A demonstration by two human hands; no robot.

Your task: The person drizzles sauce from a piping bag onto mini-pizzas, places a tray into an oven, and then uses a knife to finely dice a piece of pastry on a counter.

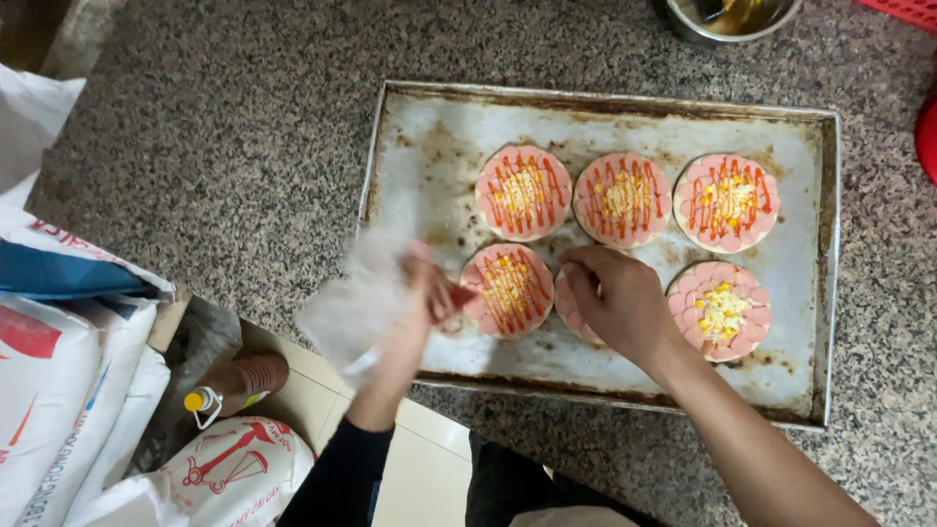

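Topping six mini pizzas [625, 199] on one tray [429, 127]

Your baking tray [429, 146] is pale grey metal, mottled with brown, rust-like stains. On it, your small round pizzas [523, 192] show pink sausage slices in rings, yellow corn at the centre and red sauce in stripes; the one at lower right [720, 310] has pink and yellow only. The countertop [224, 137] is speckled grey-and-black granite. Beside you, the sacks [59, 390] are white with red and blue print.
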